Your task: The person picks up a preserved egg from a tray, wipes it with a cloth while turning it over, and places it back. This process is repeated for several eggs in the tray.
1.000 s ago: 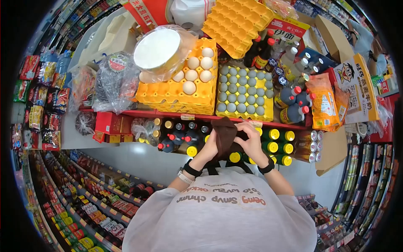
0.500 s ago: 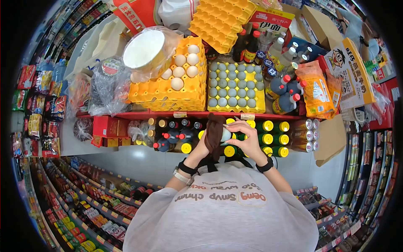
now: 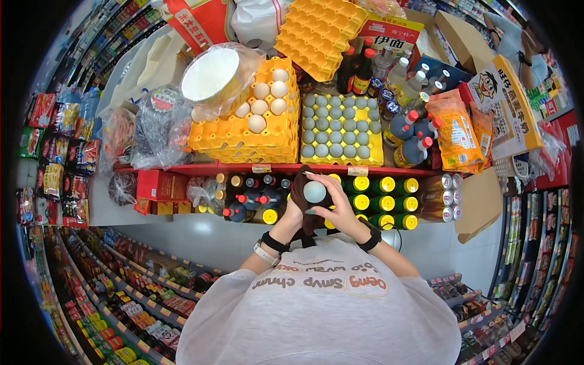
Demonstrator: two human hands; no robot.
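Observation:
A pale blue-green egg [image 3: 314, 191] rests against a dark brown cloth [image 3: 308, 223] in front of my chest. My left hand [image 3: 291, 217] is closed around the cloth, supporting the egg from the left; its fingers are mostly hidden by the cloth. My right hand [image 3: 342, 213] curves around the egg from the right, fingers above it and thumb below. Just beyond my hands, a yellow tray [image 3: 371, 157] holds rows of similar bluish eggs, with a few bare cups at its upper right.
Left of that tray stand stacked orange trays [image 3: 243, 149] with several pale eggs and a plastic-wrapped white tub [image 3: 210, 74]. Dark sauce bottles [image 3: 404, 125] and orange packets [image 3: 451, 131] stand to the right. Yellow-capped bottles [image 3: 385, 202] fill the lower shelf near my right hand.
The egg has turned into fuller view, lying on the cloth. My right hand has shifted slightly left and down, its fingers now over the egg's top and its thumb below.

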